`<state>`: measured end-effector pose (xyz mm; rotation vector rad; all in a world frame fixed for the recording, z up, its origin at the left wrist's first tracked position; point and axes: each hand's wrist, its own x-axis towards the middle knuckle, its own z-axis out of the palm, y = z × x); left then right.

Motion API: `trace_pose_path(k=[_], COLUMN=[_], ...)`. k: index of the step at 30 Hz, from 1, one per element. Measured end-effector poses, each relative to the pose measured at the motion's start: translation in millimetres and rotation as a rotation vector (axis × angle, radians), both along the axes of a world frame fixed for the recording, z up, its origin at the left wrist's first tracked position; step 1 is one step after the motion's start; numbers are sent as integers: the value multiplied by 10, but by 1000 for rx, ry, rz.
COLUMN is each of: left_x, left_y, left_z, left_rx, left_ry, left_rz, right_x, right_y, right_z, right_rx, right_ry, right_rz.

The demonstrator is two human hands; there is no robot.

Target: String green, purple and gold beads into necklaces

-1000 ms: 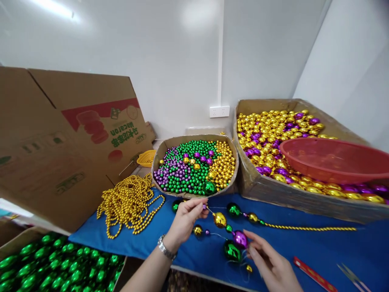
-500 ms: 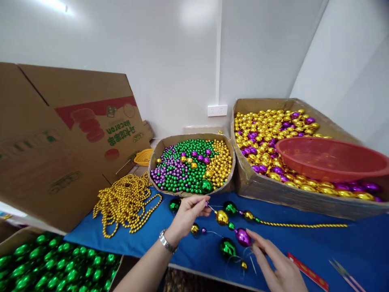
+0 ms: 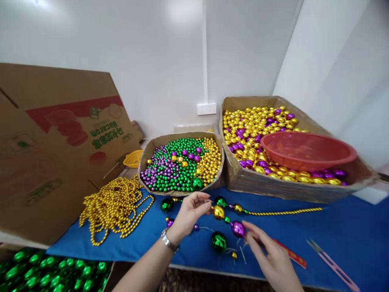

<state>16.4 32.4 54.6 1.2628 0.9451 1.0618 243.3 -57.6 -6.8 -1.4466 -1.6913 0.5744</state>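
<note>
My left hand [image 3: 194, 211], with a metal watch at the wrist, pinches the bead string just left of a large gold bead [image 3: 218, 212]. A small green bead [image 3: 227, 220] and a large purple bead [image 3: 238, 229] follow along that string. At the right end, my right hand [image 3: 263, 247] has thumb and fingertips closed at the string beside the purple bead. Below lies a big green bead [image 3: 219, 242] with loose clear thread and a small gold bead [image 3: 234, 255]. Behind, another green bead [image 3: 220, 202] joins a twisted gold strand [image 3: 285, 212].
A box of small mixed beads [image 3: 142, 178] stands behind my hands. Right of it, a larger box [image 3: 243, 178] holds gold and purple beads and a red basin [image 3: 306, 152]. Gold bead chains [image 3: 115, 207] lie left. Pink-handled tweezers [image 3: 334, 265] and a red strip [image 3: 293, 255] lie right.
The view has shifted, so the boxes and table appear further left. My left hand has moved closer to the gold bead, and less bare thread shows between them.
</note>
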Motion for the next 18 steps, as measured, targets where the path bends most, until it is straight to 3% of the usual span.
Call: trace_pose_path(k=[5,8,10,13,18], left_x=[338,512,590,665,770], left_y=[-1,-20,-41,-57,-6], left_z=[-158,-288,-287,-103,415], left_rx=[33,197,342,510,612], left_ry=[11,102,185,274,224], left_rz=[-5,-36,-77,-138,-176], right_x=[80,138,201,291,218], right_y=[63,69,66,70,121], right_z=[-349,-499,-499,-317,175], right_rx=[-164,-170,-154,-117,-44], right_ry=[49,-27,-62,-94,-40], right_rz=[-57,-77,-101,-125,2])
